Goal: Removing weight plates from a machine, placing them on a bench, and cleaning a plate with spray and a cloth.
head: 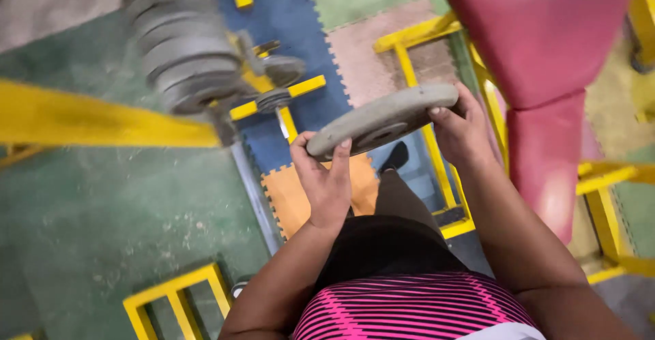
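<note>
Shirt (416,309): pink-and-black striped, closest to my lens, directly below both wrists; dark trousers and one dark shoe (396,156) show between the forearms.
Left hand (327,183): I see it clamped on the near-left edge of the weight plate (382,118), thumb wrapped up over the rim, palm underneath.
Right hand (460,132): closed on the plate's right edge, fingertips curled over the top face.
Weight plate: grey round disc with a centre hole, held in the air between my two hands, tilted so its right side sits higher than its left.
Stack of plates (184,47): grey discs loaded on a bar, up and to the left of the left hand, well apart from it and blurred.
Yellow frame (82,118): painted steel beam running out leftward from that stack; more yellow tubing (426,128) lies under the held plate.
Red pad (546,60): bench cushion just beyond the right hand, to its right.
Floor mats (102,210): green, blue and orange interlocking tiles below everything.
</note>
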